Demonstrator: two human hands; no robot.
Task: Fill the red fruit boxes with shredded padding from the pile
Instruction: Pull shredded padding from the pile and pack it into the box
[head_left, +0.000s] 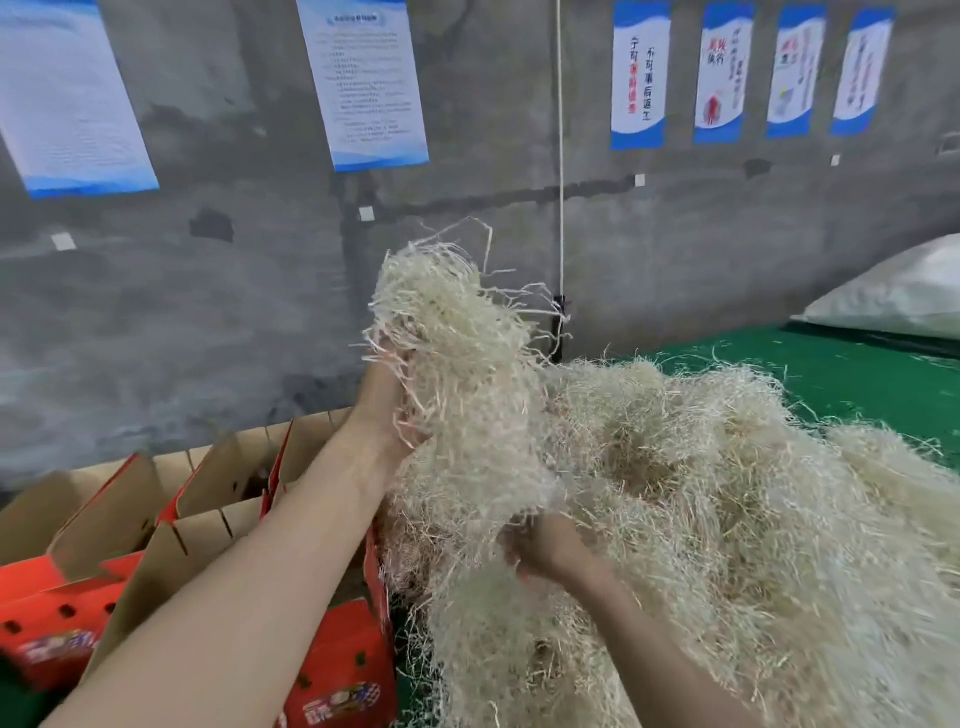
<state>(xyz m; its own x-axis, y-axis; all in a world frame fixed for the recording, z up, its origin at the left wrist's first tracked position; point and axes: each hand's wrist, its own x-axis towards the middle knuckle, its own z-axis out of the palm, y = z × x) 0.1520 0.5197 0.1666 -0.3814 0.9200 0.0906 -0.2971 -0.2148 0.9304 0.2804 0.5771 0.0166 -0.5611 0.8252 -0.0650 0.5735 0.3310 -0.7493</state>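
Note:
A big pile of pale shredded padding (727, 493) covers the green table on the right. My left hand (387, 405) grips a thick tuft of padding (452, 322) and holds it raised above the pile's left edge. Lower down, my right hand (550, 551) is buried in the strands and curls round a clump at the pile's near side. Several red fruit boxes (337, 670) with brown cardboard flaps standing open sit to the left, under my left forearm. What lies inside the boxes is hidden.
The green table surface (857, 374) shows at the back right, with a white sack (893, 296) lying on it. A grey concrete wall with posters stands close behind. A white cord (561, 156) hangs down the wall near the pile.

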